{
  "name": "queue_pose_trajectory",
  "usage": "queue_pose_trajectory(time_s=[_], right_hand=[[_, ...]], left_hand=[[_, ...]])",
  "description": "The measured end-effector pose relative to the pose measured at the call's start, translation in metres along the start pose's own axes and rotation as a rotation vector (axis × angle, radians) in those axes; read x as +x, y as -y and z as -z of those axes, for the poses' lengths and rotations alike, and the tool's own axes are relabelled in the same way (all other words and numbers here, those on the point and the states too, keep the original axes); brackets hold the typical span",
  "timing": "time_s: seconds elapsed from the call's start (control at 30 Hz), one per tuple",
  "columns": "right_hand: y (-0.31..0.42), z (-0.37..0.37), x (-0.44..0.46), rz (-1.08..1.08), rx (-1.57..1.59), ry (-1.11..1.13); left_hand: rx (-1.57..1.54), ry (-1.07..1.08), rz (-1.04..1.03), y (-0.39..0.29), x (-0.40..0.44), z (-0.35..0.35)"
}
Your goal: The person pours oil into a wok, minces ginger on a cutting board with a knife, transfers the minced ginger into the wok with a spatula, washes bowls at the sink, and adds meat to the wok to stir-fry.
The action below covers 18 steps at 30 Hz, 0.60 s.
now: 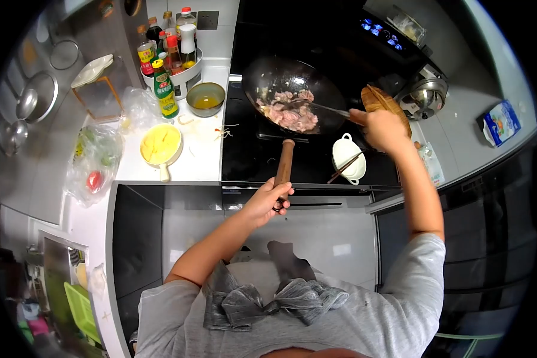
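A dark wok (262, 80) sits on the black cooktop, with pinkish sliced meat (295, 118) and pale bits inside. My left hand (268, 201) is wrapped round the wok's wooden handle (286, 160), near its end. In my right hand (383, 128) is a spatula (325, 107) by its wooden grip; its metal end reaches into the meat, where its tip is partly hidden. Behind my right hand lies a round wooden lid (376, 98). Just below and left of that hand stands a white two-handled bowl (343, 152) with dark chopsticks (346, 167) across it.
Left of the cooktop are a bowl of yellowish liquid (206, 100), a yellow-filled dish with a handle (161, 145), a green-labelled bottle (165, 92) and a rack of bottles (188, 74). A plastic bag of vegetables (95, 161) lies further left. A metal pot (426, 95) stands at right.
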State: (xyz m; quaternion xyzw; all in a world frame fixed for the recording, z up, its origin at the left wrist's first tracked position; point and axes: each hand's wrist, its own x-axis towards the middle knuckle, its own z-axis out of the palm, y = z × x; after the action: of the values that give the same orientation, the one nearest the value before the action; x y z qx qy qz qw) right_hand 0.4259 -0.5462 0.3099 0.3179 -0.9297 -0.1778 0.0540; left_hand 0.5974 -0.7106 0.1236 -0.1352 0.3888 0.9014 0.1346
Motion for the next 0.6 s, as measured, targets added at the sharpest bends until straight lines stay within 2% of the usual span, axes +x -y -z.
queue_pose_trajectory(time_s=[0.07,0.17,0.3,0.37,0.4,0.47,0.53,0.57,0.6], right_hand=[[-0.007,0.043,-0.022,0.001,-0.083,0.028],[-0.007,0.049,-0.028,0.061,-0.063,0.057],[0.007,-0.022,0.025,0.015,-0.119,0.115],[-0.002,-0.05,0.045,-0.029,-0.06,-0.106],[-0.005,-0.023,0.045,-0.122,0.06,0.041],[-0.044,-0.011,0.057,-0.132,0.057,0.026],[-0.049,0.026,0.058,-0.347,0.186,0.31],[-0.068,0.01,0.076,-0.388,0.146,0.422],[-0.074,-0.005,0.088,-0.387,0.146,0.422]], left_hand=[[0.001,-0.003,0.003,-0.001,-0.001,-0.002],[0.001,0.01,0.009,-0.002,-0.001,-0.001],[-0.01,0.037,-0.01,0.0,0.0,0.002],[-0.008,0.04,-0.006,0.001,0.001,0.003],[-0.006,0.04,-0.002,0.0,0.001,0.003],[-0.009,0.005,-0.007,-0.002,-0.001,0.0],[-0.016,0.017,-0.01,-0.002,-0.002,-0.001],[-0.021,0.01,-0.009,-0.001,-0.001,0.0],[-0.021,0.01,-0.009,0.0,0.0,0.001]])
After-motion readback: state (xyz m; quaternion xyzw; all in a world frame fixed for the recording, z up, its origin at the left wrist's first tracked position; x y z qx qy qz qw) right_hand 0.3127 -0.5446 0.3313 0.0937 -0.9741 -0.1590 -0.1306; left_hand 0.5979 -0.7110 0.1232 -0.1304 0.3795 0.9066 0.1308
